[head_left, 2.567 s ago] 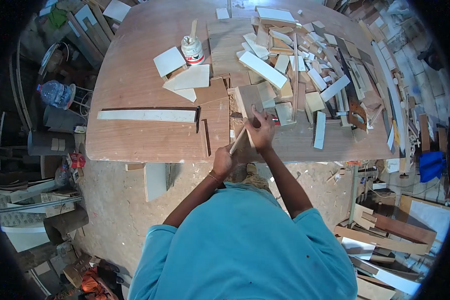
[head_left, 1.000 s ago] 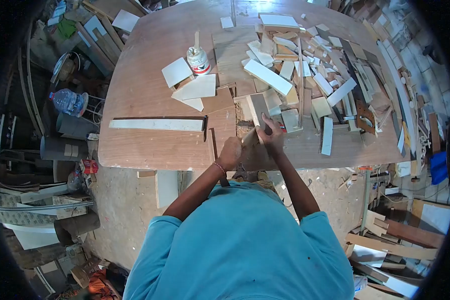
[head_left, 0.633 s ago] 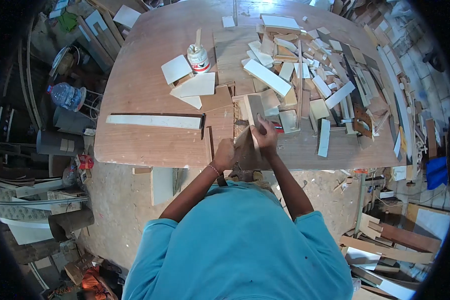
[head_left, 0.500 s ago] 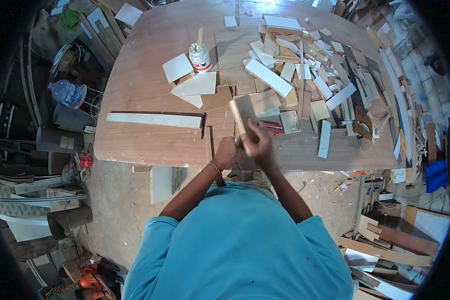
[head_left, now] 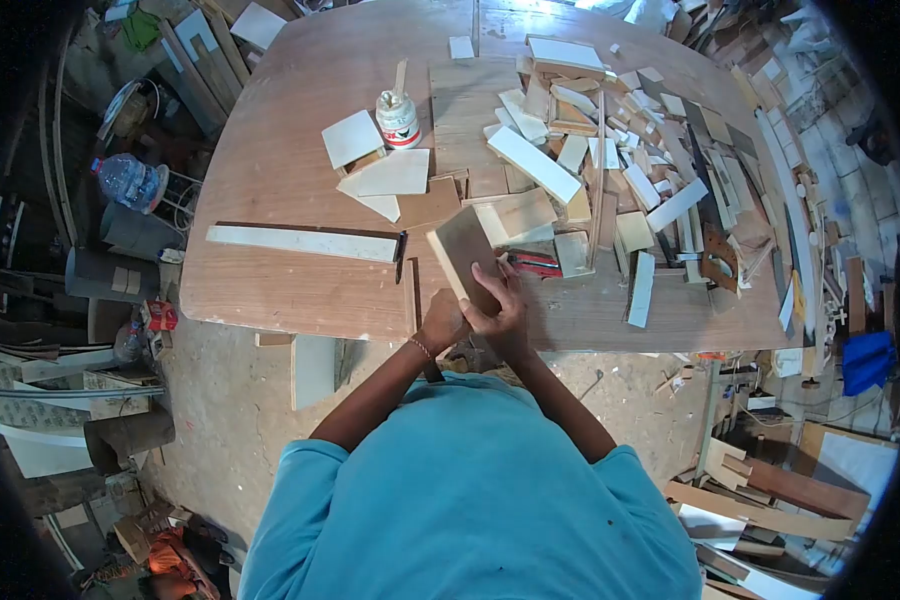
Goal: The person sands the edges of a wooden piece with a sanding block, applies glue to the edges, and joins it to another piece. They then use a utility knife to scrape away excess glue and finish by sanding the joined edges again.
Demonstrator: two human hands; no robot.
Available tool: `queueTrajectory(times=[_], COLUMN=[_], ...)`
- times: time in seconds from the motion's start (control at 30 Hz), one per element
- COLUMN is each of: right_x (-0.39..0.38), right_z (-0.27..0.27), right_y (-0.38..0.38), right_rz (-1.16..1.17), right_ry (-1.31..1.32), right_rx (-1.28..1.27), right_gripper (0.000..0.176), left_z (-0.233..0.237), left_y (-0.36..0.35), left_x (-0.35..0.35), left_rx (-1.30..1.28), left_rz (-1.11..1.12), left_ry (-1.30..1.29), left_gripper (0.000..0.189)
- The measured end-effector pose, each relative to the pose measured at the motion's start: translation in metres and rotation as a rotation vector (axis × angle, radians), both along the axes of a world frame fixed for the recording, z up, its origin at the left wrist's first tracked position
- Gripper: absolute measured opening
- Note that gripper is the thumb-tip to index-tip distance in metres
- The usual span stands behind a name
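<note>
A rectangular wooden block (head_left: 462, 257) is tilted over the table's front edge, its pale side facing left. My right hand (head_left: 500, 312) grips it at the lower right, fingers across its face. Close beside its lower left end is my left hand (head_left: 444, 321), with curled fingers; what they hold, if anything, is hidden. Just right of the block lies a red and black tool (head_left: 535, 264). To the left, a white-faced strip (head_left: 305, 242) and a dark, thin tool (head_left: 400, 257) rest on the table.
The brown table (head_left: 260, 290) bears a white glue jar (head_left: 398, 118) with a stick in it, white-faced boards (head_left: 390, 173), a large pile of wood offcuts (head_left: 610, 140) and a handsaw (head_left: 720, 260). More boards (head_left: 780, 490) are stacked at the lower right.
The block has shifted left and down and turned to show more of its broad face. My right hand has moved slightly left and down with it. The whole view has shifted a little.
</note>
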State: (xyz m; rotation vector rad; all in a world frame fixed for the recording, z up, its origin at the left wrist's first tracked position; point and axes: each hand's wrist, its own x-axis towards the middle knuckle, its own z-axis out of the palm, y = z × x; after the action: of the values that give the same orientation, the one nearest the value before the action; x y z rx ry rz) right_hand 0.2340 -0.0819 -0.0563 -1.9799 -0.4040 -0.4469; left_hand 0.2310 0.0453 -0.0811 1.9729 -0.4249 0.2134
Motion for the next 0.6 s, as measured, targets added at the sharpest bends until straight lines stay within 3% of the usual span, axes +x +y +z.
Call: queueTrajectory(times=[0.03,0.1,0.13,0.17,0.3,0.37,0.4,0.5,0.53,0.6], right_x=[-0.001,0.016,0.032,0.041,0.037,0.001,-0.009,0.007,0.02,0.043], right_z=[-0.002,-0.03,-0.048,-0.051,-0.035,-0.011,0.012,-0.014,-0.025,-0.046], right_y=[0.001,-0.004,-0.013,-0.017,-0.021,-0.002,0.003,-0.006,-0.017,-0.033], right_rz=[0.019,-0.046,-0.119,-0.192,-0.247,-0.145,-0.081,-0.122,-0.189,-0.233], right_ry=[-0.114,-0.039,0.1,0.237,0.318,0.029,-0.072,0.038,0.135,0.183], right_rx=[-0.057,-0.055,0.025,0.108,0.077,-0.018,-0.08,0.043,-0.032,0.003], right_gripper=[0.047,0.047,0.047,0.047,0.046,0.044,0.044,0.043,0.043,0.044], left_z=[-0.004,-0.018,0.003,0.003,0.007,-0.008,-0.011,-0.002,0.004,0.002], left_y=[0.002,0.009,0.009,0.009,0.002,0.002,0.007,0.005,0.002,0.003], left_x=[-0.001,-0.008,-0.016,-0.02,-0.02,-0.014,-0.01,-0.019,-0.025,-0.026], left_rx=[-0.001,0.295,0.142,0.142,0.152,0.347,0.232,0.259,0.195,0.225], left_rz=[-0.001,0.003,0.021,0.027,0.07,0.016,-0.069,0.04,0.105,0.059], left_ry=[0.001,0.207,0.39,0.388,0.281,0.183,0.091,0.273,0.373,0.287], left_gripper=[0.016,0.016,0.019,0.019,0.018,0.016,0.013,0.012,0.013,0.015])
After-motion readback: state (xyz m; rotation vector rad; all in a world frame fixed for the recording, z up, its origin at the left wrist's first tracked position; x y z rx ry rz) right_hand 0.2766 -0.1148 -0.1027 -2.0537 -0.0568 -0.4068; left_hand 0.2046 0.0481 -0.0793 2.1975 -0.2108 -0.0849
